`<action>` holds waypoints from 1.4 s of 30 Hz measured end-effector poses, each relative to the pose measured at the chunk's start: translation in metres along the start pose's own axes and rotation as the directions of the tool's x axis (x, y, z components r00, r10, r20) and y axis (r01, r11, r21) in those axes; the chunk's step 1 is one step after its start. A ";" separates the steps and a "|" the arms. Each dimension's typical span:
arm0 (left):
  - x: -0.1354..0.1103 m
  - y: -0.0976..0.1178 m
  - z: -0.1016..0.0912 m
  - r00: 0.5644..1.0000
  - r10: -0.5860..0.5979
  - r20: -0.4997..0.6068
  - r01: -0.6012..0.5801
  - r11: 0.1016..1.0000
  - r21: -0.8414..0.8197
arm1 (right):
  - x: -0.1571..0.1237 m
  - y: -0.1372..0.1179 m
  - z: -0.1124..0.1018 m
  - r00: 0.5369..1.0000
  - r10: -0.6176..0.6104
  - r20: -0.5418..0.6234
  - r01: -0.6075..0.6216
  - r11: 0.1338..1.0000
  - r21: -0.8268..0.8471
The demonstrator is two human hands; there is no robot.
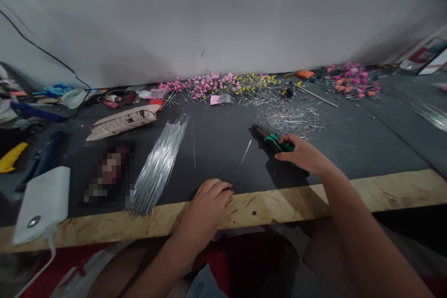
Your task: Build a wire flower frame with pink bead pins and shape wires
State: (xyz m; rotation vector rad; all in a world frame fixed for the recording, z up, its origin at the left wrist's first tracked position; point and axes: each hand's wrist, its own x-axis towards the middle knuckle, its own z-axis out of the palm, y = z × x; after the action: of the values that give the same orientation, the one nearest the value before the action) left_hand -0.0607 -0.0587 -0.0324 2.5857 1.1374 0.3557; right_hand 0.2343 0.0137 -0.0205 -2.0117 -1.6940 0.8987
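My left hand rests at the table's wooden front edge, fingers pinched on one thin silver wire that slants up and away over the dark mat. My right hand lies on the mat further right, fingers closed round the green-and-black handles of a pair of pliers whose dark jaws point to the far left. A thick bundle of long silver wires lies left of my left hand. One more loose wire lies beside the bundle.
A heap of short cut wires lies behind the pliers. Pink and yellow bead flowers line the wall; more pink and orange ones sit far right. A white power bank, a beige packet and clutter fill the left.
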 end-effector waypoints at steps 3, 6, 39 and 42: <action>-0.001 -0.001 -0.003 0.999 0.006 0.043 -0.006 1.000 -0.015 | 0.004 0.005 0.000 0.999 0.011 -0.046 -0.013 0.999 -0.032; -0.002 0.000 -0.005 0.998 -0.001 0.061 0.003 1.000 -0.029 | 0.004 0.005 -0.001 0.998 0.006 -0.061 -0.009 0.999 -0.039; 0.002 0.016 -0.001 0.959 -0.190 -0.208 0.209 0.975 0.073 | 0.010 -0.002 0.001 0.984 -0.076 -0.162 0.089 0.993 0.075; 0.002 0.006 -0.013 0.919 -0.280 -0.278 0.299 0.954 0.027 | 0.006 -0.009 0.002 0.947 -0.028 -0.320 0.130 0.944 0.304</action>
State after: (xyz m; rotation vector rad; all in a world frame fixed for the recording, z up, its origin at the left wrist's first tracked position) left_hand -0.0600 -0.0588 -0.0184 2.4252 1.6299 0.6246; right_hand 0.2269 0.0215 -0.0178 -1.7446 -1.3472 0.7285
